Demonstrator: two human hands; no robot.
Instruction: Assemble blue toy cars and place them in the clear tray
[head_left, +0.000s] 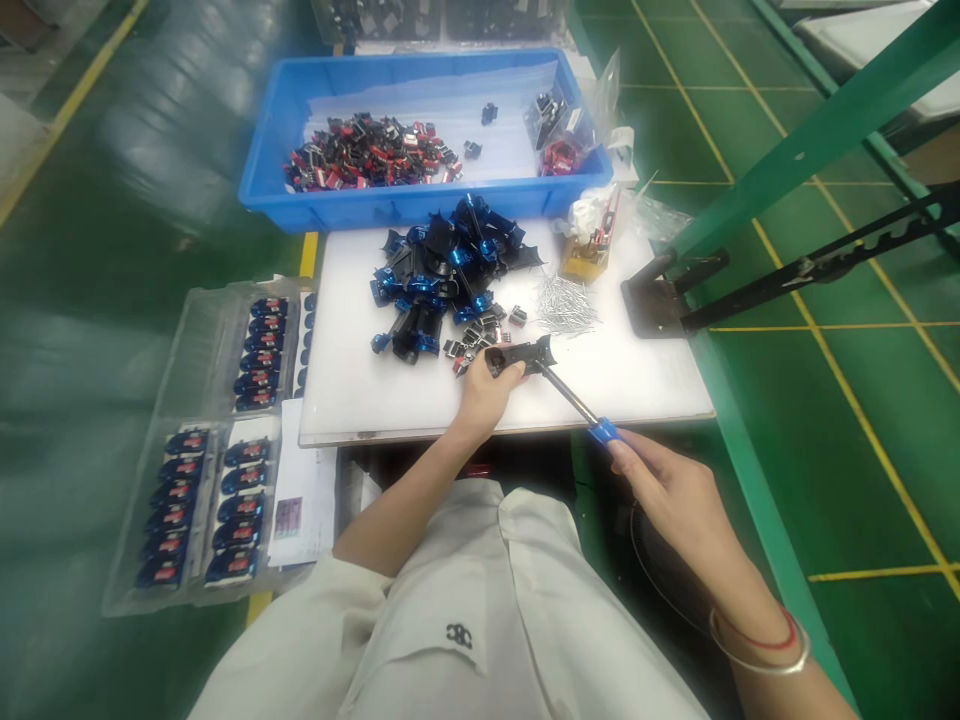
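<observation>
My left hand (487, 392) grips a dark housing part (529, 354) over the front half of the white work board (375, 400). My right hand (660, 480) is closed round the blue handle of a metal-shafted tool (574, 390), whose tip touches the right part of the housing. Just beyond my left hand lie small black, silver and red pieces (480, 330). Behind them is a heap of blue and black housings (442, 270). Thin metal pins (566, 305) lie in a pile right of the heap.
A blue bin (360, 212) with red and black pieces stands at the back. A small yellow box (585, 262) is near the pins. Clear trays (202, 410) of blue parts lie left; a black metal bracket (660, 305) is right.
</observation>
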